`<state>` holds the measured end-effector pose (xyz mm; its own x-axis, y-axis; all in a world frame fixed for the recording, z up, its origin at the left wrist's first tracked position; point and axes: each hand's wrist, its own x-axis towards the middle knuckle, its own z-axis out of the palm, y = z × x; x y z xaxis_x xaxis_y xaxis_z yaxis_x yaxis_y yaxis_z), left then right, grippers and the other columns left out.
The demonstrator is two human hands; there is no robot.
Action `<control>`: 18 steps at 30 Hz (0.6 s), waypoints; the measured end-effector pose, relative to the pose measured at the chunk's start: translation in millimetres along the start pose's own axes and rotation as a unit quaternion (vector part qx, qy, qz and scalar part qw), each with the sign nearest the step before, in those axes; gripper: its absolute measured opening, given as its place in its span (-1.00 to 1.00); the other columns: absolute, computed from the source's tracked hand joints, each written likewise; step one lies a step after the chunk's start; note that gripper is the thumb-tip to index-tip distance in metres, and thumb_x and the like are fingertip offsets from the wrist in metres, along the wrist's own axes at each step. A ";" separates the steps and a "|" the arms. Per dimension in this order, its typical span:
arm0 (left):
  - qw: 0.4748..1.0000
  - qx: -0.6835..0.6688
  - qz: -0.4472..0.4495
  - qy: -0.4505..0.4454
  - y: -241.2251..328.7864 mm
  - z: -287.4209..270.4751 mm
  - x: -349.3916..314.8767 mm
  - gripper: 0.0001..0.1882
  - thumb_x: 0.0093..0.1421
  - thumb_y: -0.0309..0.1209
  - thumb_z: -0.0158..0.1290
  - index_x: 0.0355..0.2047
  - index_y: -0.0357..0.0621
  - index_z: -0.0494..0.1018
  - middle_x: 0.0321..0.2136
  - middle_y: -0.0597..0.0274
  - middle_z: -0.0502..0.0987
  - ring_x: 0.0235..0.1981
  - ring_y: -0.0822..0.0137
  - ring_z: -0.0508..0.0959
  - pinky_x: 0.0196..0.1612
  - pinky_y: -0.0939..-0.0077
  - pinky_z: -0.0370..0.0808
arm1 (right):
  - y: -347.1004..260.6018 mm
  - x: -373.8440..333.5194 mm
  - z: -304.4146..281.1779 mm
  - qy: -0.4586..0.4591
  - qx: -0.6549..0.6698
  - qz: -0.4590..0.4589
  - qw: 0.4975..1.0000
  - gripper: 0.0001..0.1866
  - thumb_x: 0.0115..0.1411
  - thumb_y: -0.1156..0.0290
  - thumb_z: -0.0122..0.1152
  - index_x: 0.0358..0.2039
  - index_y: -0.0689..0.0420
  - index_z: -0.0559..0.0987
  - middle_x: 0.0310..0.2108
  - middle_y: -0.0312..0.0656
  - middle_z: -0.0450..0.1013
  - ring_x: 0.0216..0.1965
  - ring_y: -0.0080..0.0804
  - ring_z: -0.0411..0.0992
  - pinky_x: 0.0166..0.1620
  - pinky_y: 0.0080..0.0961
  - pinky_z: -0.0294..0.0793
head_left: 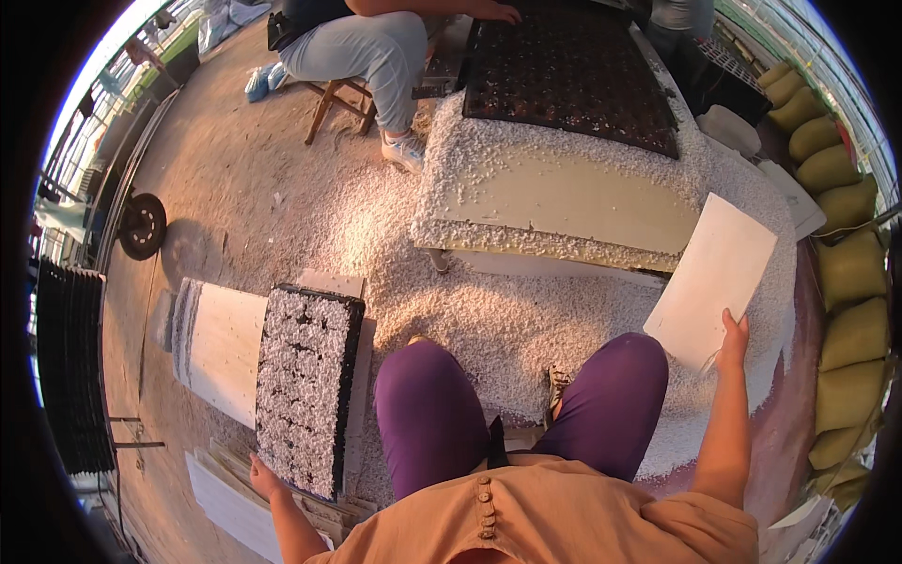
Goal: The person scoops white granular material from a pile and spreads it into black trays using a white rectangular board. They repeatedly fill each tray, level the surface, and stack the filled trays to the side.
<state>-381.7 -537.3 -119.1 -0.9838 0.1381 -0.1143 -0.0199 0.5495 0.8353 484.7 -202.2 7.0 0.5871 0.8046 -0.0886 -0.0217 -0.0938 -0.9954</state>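
Observation:
My right hand (733,343) grips the lower right edge of a white rectangular board (711,282), tilted over the white granules to my right. At lower left, my left hand (267,477) is closed at the near corner of a black seedling tray (355,338). White granules cover that tray's cells, with dark gaps showing between them. Beneath it lie pale boards (224,343). Some of my left fingers are hidden by the tray's edge.
Ahead stands a granule-strewn table (564,193) bearing a dark cell tray (573,75); a co-worker's hand (498,11) reaches to it. Granules (451,320) heap around my feet. Stacked black trays (73,367) stand left, a wheel (143,227) beyond them. Full sacks (850,282) line the right.

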 end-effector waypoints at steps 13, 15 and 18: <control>0.764 -0.037 0.144 -0.627 432.0 406.8 -298.1 -0.65 0.17 -0.38 -0.10 -0.02 -0.14 0.25 -0.13 0.26 0.38 -0.20 0.41 0.40 -0.17 0.50 0.39 | 248.9 -260.6 -119.7 0.542 -0.081 0.330 0.769 -0.23 -0.16 -0.09 0.24 -0.27 0.49 0.40 -0.32 0.11 0.42 -0.39 -0.12 0.45 -0.39 -0.28 0.49; 0.729 -0.077 0.044 -0.679 453.3 455.8 -351.3 -0.69 0.18 -0.34 -0.10 -0.07 -0.13 0.27 -0.19 0.25 0.40 -0.25 0.37 0.43 -0.22 0.46 0.43 | 268.6 -253.4 -116.3 0.537 -0.112 0.357 0.756 -0.22 -0.15 -0.09 0.23 -0.28 0.52 0.39 -0.35 0.15 0.41 -0.39 -0.08 0.45 -0.38 -0.25 0.50; 0.714 -0.133 -0.066 -0.684 471.5 523.3 -404.9 -0.71 0.16 -0.26 -0.05 -0.19 -0.15 0.27 -0.28 0.22 0.40 -0.34 0.37 0.45 -0.31 0.47 0.45 | 272.7 -158.9 -73.1 0.514 -0.067 0.337 0.786 -0.19 -0.11 -0.16 0.14 -0.30 0.52 0.40 -0.38 0.13 0.43 -0.40 -0.08 0.45 -0.37 -0.23 0.50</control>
<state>100.5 97.0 39.7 0.1207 0.8753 -0.4683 -0.3094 0.4814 0.8201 444.6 -398.5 -247.6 0.8235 -0.3472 -0.4488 -0.5637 -0.4112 -0.7163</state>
